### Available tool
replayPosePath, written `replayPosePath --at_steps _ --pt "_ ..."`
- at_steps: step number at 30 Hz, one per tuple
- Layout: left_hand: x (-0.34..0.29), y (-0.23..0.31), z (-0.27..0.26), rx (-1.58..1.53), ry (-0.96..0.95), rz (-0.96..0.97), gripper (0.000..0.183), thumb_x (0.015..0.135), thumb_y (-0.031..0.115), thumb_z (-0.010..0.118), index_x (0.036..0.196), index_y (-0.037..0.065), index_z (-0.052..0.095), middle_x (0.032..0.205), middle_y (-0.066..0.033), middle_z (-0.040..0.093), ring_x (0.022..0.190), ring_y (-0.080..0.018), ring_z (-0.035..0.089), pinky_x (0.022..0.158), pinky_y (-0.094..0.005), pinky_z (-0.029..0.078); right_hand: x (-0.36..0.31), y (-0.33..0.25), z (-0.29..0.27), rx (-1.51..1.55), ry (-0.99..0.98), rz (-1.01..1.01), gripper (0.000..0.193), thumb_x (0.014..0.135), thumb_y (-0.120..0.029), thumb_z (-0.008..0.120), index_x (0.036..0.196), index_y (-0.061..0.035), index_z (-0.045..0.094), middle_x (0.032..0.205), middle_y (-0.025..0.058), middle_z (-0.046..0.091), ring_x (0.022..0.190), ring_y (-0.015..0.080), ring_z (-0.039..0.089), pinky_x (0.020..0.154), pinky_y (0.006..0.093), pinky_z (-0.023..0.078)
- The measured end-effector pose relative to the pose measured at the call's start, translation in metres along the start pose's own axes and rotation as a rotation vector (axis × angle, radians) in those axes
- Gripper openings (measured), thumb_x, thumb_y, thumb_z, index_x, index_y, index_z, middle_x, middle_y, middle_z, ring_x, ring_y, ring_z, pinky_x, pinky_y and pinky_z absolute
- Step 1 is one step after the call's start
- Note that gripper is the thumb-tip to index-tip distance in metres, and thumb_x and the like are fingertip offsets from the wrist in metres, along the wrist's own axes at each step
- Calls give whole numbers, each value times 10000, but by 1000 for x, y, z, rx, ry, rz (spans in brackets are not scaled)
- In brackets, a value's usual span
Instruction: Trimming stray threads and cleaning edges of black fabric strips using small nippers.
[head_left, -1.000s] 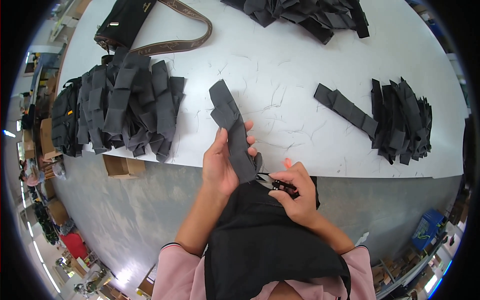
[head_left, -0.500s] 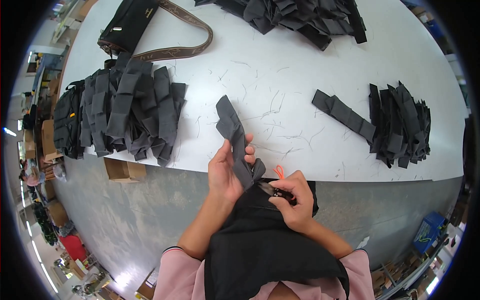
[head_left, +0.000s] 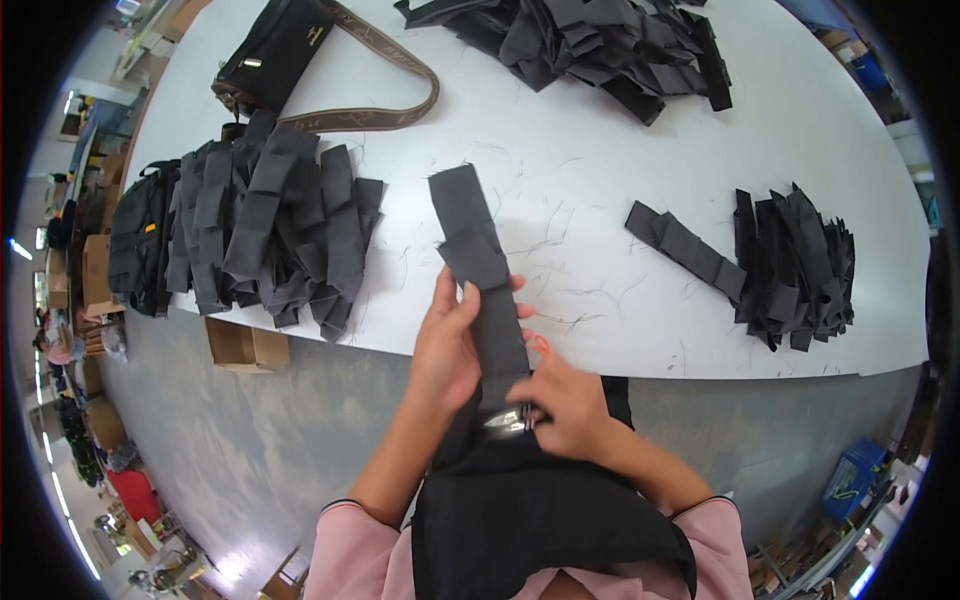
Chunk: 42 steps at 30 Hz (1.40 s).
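Note:
A dark grey fabric strip point(head_left: 468, 222) with stitched folds lies lengthwise in my left hand point(head_left: 441, 350). Its fingers wrap round the strip, the thumb on top and fingertips showing past the right edge. My right hand point(head_left: 572, 408) is closed on small thread snips point(head_left: 508, 422), whose metal blades are blurred by motion beside the strip's near end. An orange loop point(head_left: 542, 345) shows just beyond the right hand. Both hands are over my lap at the table's front edge, where a black apron point(head_left: 550, 510) covers me.
On the white table point(head_left: 580, 165), a heap of grey strips point(head_left: 270, 215) lies left, another point(head_left: 600, 50) at the back and a third point(head_left: 800, 265) right, with one strip point(head_left: 685, 248) apart. A black shoulder bag point(head_left: 275, 60) and backpack point(head_left: 140, 240) stand left. Loose threads are scattered mid-table.
The strip, bent and bunched before, now lies straighter and flatter along my left hand. My right hand has shifted slightly left and nearer me with the snips.

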<state>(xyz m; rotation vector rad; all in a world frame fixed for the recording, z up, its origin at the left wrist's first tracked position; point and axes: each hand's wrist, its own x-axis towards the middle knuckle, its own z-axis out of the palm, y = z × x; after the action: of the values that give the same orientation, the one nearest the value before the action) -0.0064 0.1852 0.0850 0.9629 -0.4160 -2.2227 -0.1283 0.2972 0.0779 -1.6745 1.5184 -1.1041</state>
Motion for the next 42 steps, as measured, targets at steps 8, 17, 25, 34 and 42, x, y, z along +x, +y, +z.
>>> replayPosePath --at_steps 8,17,25,34,42 --pt "-2 -3 1 202 101 24 339 964 163 447 1284 83 368 1033 -166 615 780 -206 633 596 -329 538 -12 -8 3 -165 -111 -128 388 556 -14 696 932 -60 613 752 53 523 578 202 524 489 289 420" --pt "-9 0 4 203 84 74 339 964 172 455 1272 51 383 988 -169 627 710 -202 645 578 -297 528 -11 -4 -17 -228 215 90 334 662 -78 754 965 -66 615 785 68 547 586 225 536 525 313 437" --pt "-11 0 4 244 53 77 357 963 175 459 1292 67 373 990 -169 630 730 -205 649 589 -293 529 -4 -10 -18 -348 211 -43 326 645 -78 744 952 -74 636 735 31 518 546 184 497 494 286 392" --pt "-10 -2 2 228 59 49 385 965 170 449 1318 62 341 991 -175 630 735 -213 654 582 -291 524 -1 -24 -21 -540 138 -65 307 630 -39 742 925 -66 658 703 30 505 538 203 482 485 303 384" --pt "-7 -5 -1 238 35 -15 390 965 160 439 1324 57 325 1017 -187 627 749 -222 660 590 -297 528 -10 -22 -27 -380 195 -19 298 633 -47 745 918 -61 661 694 40 502 533 207 488 488 306 391"
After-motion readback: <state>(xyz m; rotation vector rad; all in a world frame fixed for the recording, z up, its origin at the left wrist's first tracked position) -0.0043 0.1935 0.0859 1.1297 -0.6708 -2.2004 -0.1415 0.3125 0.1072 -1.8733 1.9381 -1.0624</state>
